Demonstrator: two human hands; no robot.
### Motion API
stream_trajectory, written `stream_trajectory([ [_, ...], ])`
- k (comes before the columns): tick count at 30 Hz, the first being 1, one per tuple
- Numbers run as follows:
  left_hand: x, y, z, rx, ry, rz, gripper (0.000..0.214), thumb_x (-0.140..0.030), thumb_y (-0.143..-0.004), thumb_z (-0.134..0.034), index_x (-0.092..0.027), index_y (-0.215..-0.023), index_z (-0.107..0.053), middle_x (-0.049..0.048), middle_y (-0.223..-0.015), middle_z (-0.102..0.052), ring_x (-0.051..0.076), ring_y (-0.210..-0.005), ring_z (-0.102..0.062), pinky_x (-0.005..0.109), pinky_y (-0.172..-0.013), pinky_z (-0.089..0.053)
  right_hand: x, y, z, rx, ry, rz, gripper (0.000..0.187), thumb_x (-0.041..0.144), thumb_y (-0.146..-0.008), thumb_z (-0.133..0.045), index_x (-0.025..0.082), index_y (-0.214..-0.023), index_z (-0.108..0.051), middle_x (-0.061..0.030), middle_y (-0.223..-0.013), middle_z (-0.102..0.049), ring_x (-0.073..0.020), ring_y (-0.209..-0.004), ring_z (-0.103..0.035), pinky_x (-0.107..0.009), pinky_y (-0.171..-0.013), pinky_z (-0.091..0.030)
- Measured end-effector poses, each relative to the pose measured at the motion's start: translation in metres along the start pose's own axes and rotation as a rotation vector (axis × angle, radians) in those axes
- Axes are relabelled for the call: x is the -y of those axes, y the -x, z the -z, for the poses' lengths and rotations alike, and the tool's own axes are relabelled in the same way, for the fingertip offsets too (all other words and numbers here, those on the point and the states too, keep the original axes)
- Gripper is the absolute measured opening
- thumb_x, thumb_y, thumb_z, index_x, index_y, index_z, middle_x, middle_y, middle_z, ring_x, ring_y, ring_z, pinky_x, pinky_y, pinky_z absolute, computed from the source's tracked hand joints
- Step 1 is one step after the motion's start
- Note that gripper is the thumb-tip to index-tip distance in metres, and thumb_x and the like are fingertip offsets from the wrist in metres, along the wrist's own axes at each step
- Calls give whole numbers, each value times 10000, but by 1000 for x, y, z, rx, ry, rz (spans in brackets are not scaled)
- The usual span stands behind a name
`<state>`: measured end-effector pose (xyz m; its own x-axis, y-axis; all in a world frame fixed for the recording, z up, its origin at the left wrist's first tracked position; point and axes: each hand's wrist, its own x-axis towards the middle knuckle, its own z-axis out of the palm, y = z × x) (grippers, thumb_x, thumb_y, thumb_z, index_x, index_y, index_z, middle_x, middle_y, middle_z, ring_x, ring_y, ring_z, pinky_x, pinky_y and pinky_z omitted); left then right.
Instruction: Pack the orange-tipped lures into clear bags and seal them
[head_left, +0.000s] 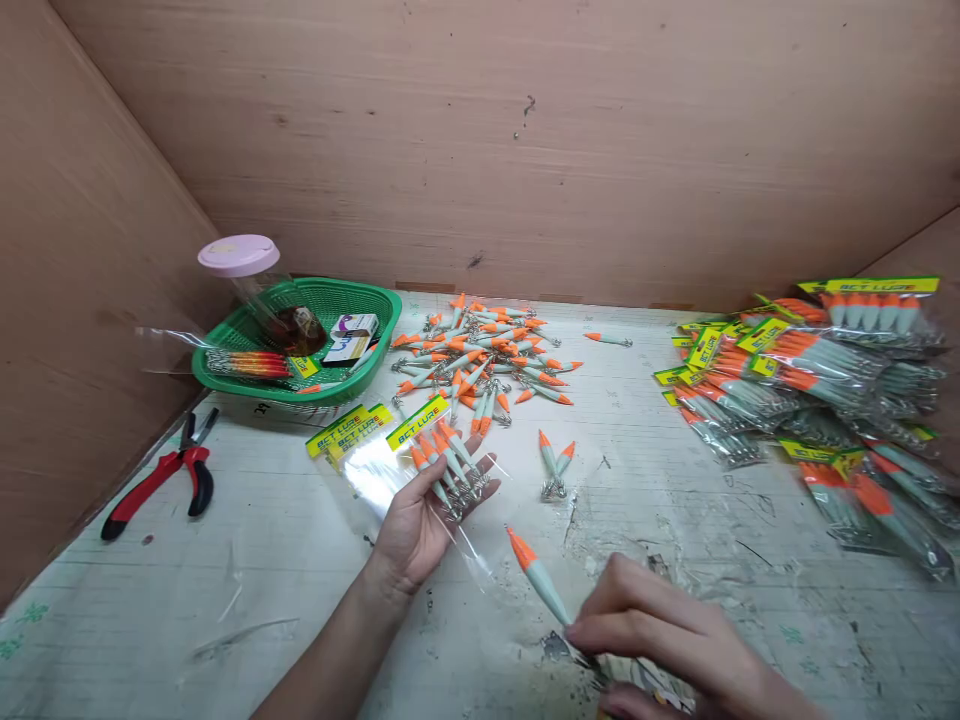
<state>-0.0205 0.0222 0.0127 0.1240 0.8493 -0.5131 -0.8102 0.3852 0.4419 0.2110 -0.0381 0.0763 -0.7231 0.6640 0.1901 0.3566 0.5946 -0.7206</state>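
In my left hand [420, 525] lies a clear plastic bag with a yellow-green header [418, 422] and several orange-tipped squid jigs [450, 465] inside. My right hand [660, 635] pinches the hook end of a single squid jig [537, 575], its orange nose pointing up and left. Part of that hand runs off the lower edge of the view. Two loose squid jigs [555, 462] rest on the table between and beyond my hands. Flat bags with yellow headers [349, 432] lie just left of my left hand.
A heap of loose squid jigs [487, 360] sits at the back. Filled bags [810, 370] are piled on the right. To the left stand a green basket [300, 398] holding a lidded jar [240, 257] and small boxes, and red-handled pliers [142, 495]. Wooden panels [510, 150] enclose the table.
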Motion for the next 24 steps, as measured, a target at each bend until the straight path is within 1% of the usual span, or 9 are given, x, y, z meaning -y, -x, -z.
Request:
stream_trajectory([
  [2,1,0,1,17,-11,10,515,-141,-850,-516,-160,-1351,-399,158,-1278,-570,312,-1061,-610,486,-861,-538,0,-13,-11,-54,145,14,241,124,-864,-532,191,-1094,-564,-79,-860,-634,-167,-778,-591,-261,-652,-512],
  [5,2,1,2,30,-31,37,520,-143,-843,-526,-143,-1350,-411,160,-1267,-579,313,-1047,-618,503,-886,-518,-10,-26,-30,-199,370,61,241,107,-873,-492,140,-1101,-563,-91,-845,-641,-173,-750,-571,-285,-626,-498],
  [8,2,2,1,26,-47,79,510,-142,-851,-510,-114,-1351,-415,169,-1227,-605,292,-1027,-631,463,-915,-506,-21,-29,-44,-321,525,82,248,101,-868,-502,101,-1110,-560,-108,-863,-667,-185,-738,-555,-322,-631,-496],
  [11,3,2,-1,23,-51,100,506,-128,-858,-492,-101,-1356,-408,161,-1164,-646,271,-1014,-640,428,-934,-497,-28,-27,-50,-381,603,93,229,90,-859,-512,119,-1071,-592,-130,-976,-677,-208,-811,-557,-353,-672,-499],
  [13,4,2,-1,39,-45,90,520,-124,-858,-493,-114,-1368,-392,150,-1131,-665,269,-1013,-641,427,-937,-493,-31,-24,-52,-410,634,95,235,79,-854,-508,141,-1054,-614,-138,-1026,-661,-224,-877,-561,-376,-721,-496],
  [14,5,2,0,49,-41,84,526,-123,-858,-495,-122,-1372,-386,145,-1117,-673,269,-1011,-642,428,-937,-492,-32,-23,-52,-420,632,93,238,72,-851,-507,143,-1048,-622,-140,-1007,-657,-222,-875,-562,-376,-724,-494],
  [18,8,2,1,71,-40,89,528,-130,-851,-515,-133,-1366,-396,142,-1096,-682,274,-1003,-645,438,-933,-491,-36,-19,-53,-405,562,120,262,33,-829,-516,116,-1058,-610,-109,-853,-639,-190,-764,-545,-340,-661,-471],
  [21,9,3,1,79,-69,122,508,-140,-842,-532,-114,-1339,-431,156,-1100,-677,287,-1007,-642,456,-925,-493,-37,-17,-56,-427,521,123,291,17,-816,-527,128,-1079,-588,-92,-847,-639,-183,-751,-536,-337,-657,-455],
  [24,9,4,1,92,-100,148,473,-148,-837,-539,-90,-1301,-470,167,-1075,-683,297,-998,-645,470,-908,-501,-38,-17,-57,-463,497,100,265,18,-812,-542,132,-1046,-594,-85,-820,-624,-177,-740,-527,-328,-646,-447],
])
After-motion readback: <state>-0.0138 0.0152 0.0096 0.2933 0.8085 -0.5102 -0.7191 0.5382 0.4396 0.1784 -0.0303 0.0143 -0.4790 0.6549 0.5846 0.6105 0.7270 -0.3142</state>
